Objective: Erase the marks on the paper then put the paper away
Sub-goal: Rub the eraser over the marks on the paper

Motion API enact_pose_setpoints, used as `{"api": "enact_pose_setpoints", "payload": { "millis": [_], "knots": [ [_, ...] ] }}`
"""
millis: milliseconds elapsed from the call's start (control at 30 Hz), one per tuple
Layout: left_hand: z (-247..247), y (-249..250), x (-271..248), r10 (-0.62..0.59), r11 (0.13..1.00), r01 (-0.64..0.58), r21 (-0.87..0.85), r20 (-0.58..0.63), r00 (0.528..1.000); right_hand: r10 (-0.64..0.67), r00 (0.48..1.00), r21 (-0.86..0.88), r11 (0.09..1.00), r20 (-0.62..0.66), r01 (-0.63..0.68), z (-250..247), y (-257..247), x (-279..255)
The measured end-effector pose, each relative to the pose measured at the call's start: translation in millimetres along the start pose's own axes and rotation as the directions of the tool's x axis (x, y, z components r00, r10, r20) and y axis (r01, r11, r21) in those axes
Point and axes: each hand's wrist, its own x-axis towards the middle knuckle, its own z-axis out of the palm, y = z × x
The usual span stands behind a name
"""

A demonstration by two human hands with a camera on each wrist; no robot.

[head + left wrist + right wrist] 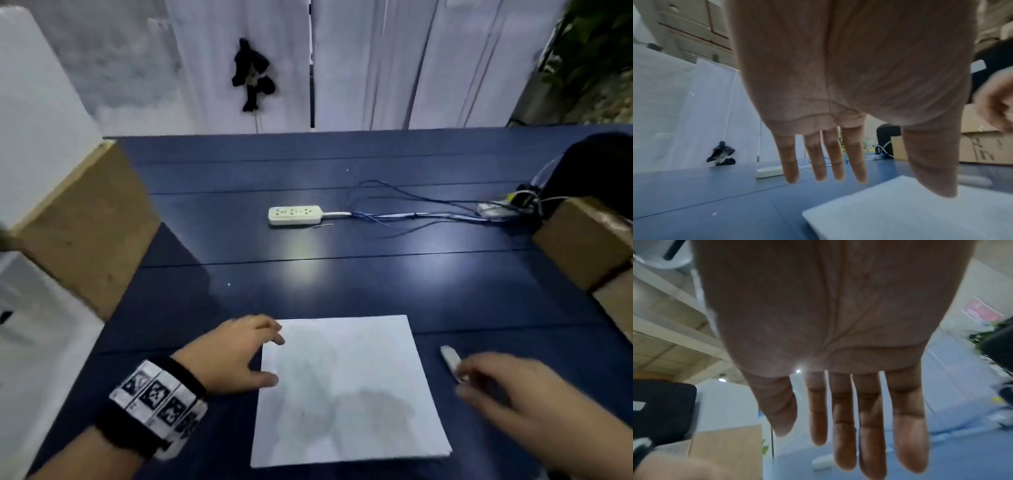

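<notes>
A white sheet of paper (349, 387) with faint grey smudges lies flat on the dark blue table (342, 281), near its front edge. My left hand (265, 358) is at the sheet's left edge by the far corner. Its fingers are straight and its thumb (933, 170) reaches over the paper (900, 214). A small white eraser (450, 363) lies on the table just right of the sheet. My blurred right hand (479, 382) has its fingertips at the eraser's near end, and I cannot tell if they touch it. In the right wrist view its fingers (844, 426) are straight and hold nothing.
A white power strip (294, 215) with a tangle of cables (411, 214) lies across the middle of the table. Cardboard boxes stand at the left edge (85, 233) and the right edge (589, 240). White curtains (376, 61) hang behind the table.
</notes>
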Motion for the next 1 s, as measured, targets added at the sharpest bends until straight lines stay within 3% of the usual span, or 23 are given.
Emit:
{"api": "enact_pose_setpoints", "payload": {
  "millis": [133,333,467,667,767,833,900,1000],
  "knots": [
    [28,4,13,-0.023,0.992,0.016,0.126,0.056,0.998,-0.09,0.985,-0.1,0.992,-0.148,0.075,0,-4,50],
    [46,-1,16,-0.033,0.995,0.032,0.093,0.008,0.999,0.178,0.982,-0.249,0.95,-0.06,-0.188,43,28,99],
    [45,0,9,-0.023,0.998,0.025,0.051,-0.027,0.999,0.298,0.954,-0.396,0.875,-0.015,-0.28,67,40,98],
    [44,4,4,-0.033,0.998,0.034,0.045,-0.039,0.999,0.387,0.922,-0.391,0.854,0.036,-0.343,78,34,89],
    [42,3,5,-0.036,0.998,0.038,0.051,-0.04,0.999,0.314,0.949,-0.439,0.855,0.015,-0.276,70,27,97],
    [42,2,7,-0.048,0.997,0.049,0.051,-0.032,0.998,0.19,0.981,-0.455,0.872,-0.03,-0.183,62,8,108],
    [41,1,9,-0.058,0.997,0.06,0.042,-0.038,0.998,0.019,0.999,-0.378,0.925,-0.038,-0.032,57,-26,117],
    [40,-2,12,-0.057,0.998,0.057,0.009,-0.045,0.997,-0.171,0.985,-0.253,0.953,0.013,0.169,70,-81,129]
  ]
}}
